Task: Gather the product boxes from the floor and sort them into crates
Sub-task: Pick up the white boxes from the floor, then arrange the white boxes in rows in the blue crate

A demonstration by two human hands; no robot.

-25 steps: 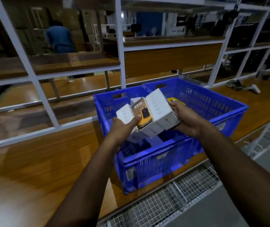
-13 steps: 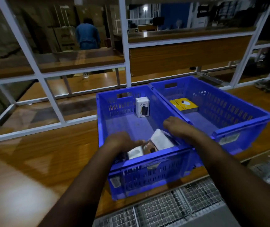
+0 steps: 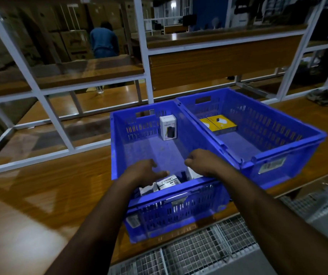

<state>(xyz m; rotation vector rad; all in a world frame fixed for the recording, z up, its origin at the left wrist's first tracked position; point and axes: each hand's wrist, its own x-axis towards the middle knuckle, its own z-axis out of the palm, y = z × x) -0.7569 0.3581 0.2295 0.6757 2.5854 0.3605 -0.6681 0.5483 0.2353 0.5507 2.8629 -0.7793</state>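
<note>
Two blue crates stand side by side on a wooden shelf. In the left crate (image 3: 115,147) a white product box (image 3: 168,127) stands upright at the far end, and several white boxes (image 3: 168,182) lie at the near end. Two yellow boxes (image 3: 218,124) lie in the right crate (image 3: 278,126). My left hand (image 3: 144,171) hovers just over the near boxes with relaxed fingers and holds nothing. Beside it, my right hand (image 3: 201,161) hangs loosely curled over the same end, also holding nothing.
White metal rack posts (image 3: 145,56) rise behind the crates. The wooden shelf (image 3: 49,185) stretches to the left. A wire mesh panel (image 3: 189,251) lies below the shelf edge. A person in blue (image 3: 103,42) stands far behind. Shoes (image 3: 322,97) lie at the right.
A second ago both hands held a stack of boxes above the left crate. They lowered it into the crate's near end and let go; the hands now hover over it.
</note>
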